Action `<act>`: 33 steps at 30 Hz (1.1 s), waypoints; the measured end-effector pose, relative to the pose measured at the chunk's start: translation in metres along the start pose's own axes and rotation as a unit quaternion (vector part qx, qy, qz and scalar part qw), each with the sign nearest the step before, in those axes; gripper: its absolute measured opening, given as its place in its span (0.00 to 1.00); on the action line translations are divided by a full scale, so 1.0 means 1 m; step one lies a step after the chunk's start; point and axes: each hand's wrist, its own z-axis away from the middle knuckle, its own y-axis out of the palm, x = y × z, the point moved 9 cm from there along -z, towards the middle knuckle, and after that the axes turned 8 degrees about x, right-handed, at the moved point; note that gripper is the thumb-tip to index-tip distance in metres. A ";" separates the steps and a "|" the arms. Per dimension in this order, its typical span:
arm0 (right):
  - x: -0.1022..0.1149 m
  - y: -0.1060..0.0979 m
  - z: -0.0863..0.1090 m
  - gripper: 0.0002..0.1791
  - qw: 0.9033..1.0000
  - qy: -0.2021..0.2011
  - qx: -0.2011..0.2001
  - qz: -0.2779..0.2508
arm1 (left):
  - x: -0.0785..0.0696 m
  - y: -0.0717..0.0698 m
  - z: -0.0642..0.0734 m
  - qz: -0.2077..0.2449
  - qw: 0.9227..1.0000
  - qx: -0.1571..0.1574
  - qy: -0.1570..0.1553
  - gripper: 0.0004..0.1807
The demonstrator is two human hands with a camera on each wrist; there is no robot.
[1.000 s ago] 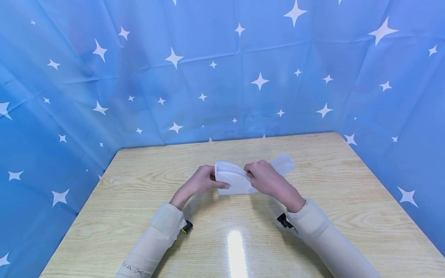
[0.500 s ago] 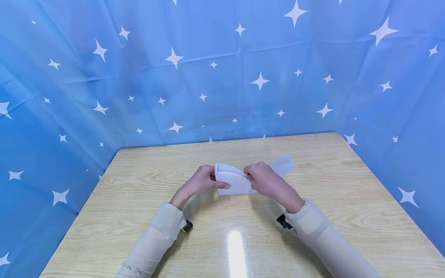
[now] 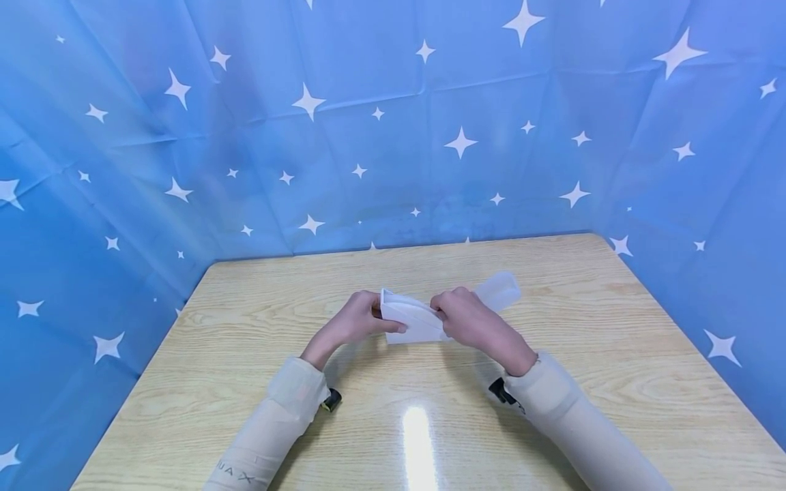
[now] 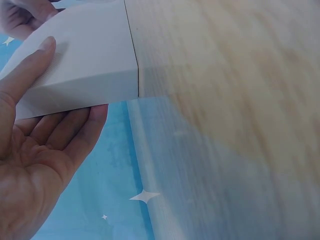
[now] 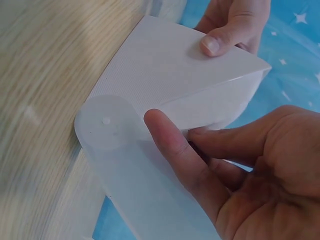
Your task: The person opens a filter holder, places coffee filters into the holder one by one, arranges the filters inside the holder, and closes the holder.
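Note:
A white plastic case [image 3: 414,326] with a curved open top edge and a finely ribbed side stands on edge between my hands. A translucent arm [image 3: 500,292] extends from its right end toward the back right; in the right wrist view, a rounded pivot [image 5: 106,121] joins the two. My left hand [image 3: 362,317] grips the left end, its thumb [image 4: 35,67] on the near side and fingers underneath. At the case's curved edge, by the pivot, my right hand [image 3: 469,317] pinches with curled fingers. The index finger [image 5: 172,137] lies along the side; the exact grip spot is partly hidden.
Below lies a wood-grain table [image 3: 245,307] with a bright light reflection in front of my hands. A blue curtain [image 3: 368,136] with white stars hangs behind and at both sides of it. Small black devices [image 3: 331,400] sit under both wrists.
The open gap along the case's top has narrowed a little, and its upper left corner sits slightly lower. Both hands have stayed nearly in place.

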 end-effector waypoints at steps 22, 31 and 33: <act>0.001 -0.014 0.006 0.17 1.000 0.001 -0.005 0.026 | 0.001 0.000 -0.001 -0.003 1.000 -0.004 0.001 0.18; 0.004 -0.055 0.022 0.08 0.997 -0.030 -0.065 0.014 | 0.001 0.000 -0.001 -0.001 1.000 0.000 0.002 0.17; 0.004 -0.065 0.027 0.07 0.996 -0.038 -0.079 0.010 | 0.001 0.000 -0.001 -0.002 1.000 0.001 0.001 0.17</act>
